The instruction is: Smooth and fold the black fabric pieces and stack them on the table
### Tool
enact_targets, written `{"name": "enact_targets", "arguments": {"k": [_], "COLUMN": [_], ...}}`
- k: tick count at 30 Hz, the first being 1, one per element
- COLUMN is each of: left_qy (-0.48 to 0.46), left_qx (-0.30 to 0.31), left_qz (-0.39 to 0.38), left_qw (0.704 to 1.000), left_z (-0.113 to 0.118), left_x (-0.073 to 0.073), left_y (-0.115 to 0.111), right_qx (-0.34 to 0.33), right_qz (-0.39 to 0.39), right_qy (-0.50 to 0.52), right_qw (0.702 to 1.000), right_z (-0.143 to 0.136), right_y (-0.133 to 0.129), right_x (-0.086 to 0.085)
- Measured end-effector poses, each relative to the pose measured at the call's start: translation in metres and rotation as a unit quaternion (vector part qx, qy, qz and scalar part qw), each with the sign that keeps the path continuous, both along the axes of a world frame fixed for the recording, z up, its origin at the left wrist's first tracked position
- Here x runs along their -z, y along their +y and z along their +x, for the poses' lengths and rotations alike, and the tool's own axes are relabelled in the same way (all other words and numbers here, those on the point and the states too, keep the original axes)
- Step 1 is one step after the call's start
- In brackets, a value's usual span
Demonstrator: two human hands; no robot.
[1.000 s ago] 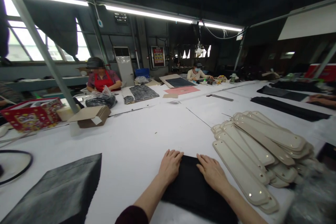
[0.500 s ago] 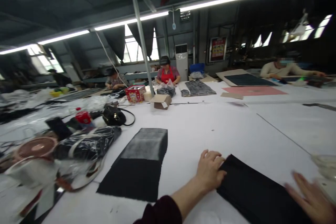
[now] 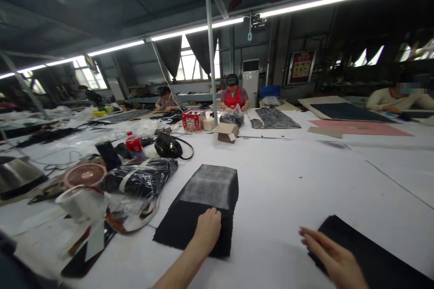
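My left hand (image 3: pixel 209 230) is closed over a black fabric piece (image 3: pixel 190 221), its fingers curled at the right part of the cloth. The far half of this cloth has a faded grey patch (image 3: pixel 212 185), and its edges look slightly offset, as if layered. My right hand (image 3: pixel 334 257) is at the lower right, fingers stretched out and close together, above the left edge of another black fabric piece (image 3: pixel 376 253). That second piece lies flat and runs out of the frame. Whether my right hand touches it cannot be seen.
To the left lie a plastic-wrapped dark bundle (image 3: pixel 140 178), a pink fan (image 3: pixel 84 175), a red-capped bottle (image 3: pixel 133 143) and a black handbag (image 3: pixel 168 146). An open cardboard box (image 3: pixel 226 132) stands by a pole (image 3: pixel 210 45). A person in a red apron (image 3: pixel 233 98) sits across the white table (image 3: pixel 271 198).
My left hand has left the right-hand black piece and moved left onto the grey-patched cloth. My right hand has moved left to the other piece's edge. The view has turned left.
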State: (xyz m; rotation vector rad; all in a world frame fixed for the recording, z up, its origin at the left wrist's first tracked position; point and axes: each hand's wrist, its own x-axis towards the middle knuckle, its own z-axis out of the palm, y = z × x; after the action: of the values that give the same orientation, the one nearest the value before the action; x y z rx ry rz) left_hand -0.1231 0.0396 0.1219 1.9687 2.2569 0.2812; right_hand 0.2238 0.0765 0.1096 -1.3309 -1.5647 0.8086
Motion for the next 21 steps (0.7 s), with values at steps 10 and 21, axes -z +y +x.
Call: {"name": "enact_targets", "arguments": {"k": [10,21], "left_qy": [-0.302,-0.686], "left_qx": [-0.023,-0.143], "left_qz": [0.092,0.19], "left_qw": [0.948,0.687], "left_z": [-0.047,-0.124], "left_x": [0.014,-0.009], "left_y": [-0.002,-0.025], "right_qx": [-0.285,-0.234], "right_qz": [0.055,0.105], "right_qy": [-0.125,-0.247], "right_qw": [0.949,0.934], "right_z": [-0.187,-0.212], "right_y": [0.012,0.006], "right_x": [0.013,0.011]}}
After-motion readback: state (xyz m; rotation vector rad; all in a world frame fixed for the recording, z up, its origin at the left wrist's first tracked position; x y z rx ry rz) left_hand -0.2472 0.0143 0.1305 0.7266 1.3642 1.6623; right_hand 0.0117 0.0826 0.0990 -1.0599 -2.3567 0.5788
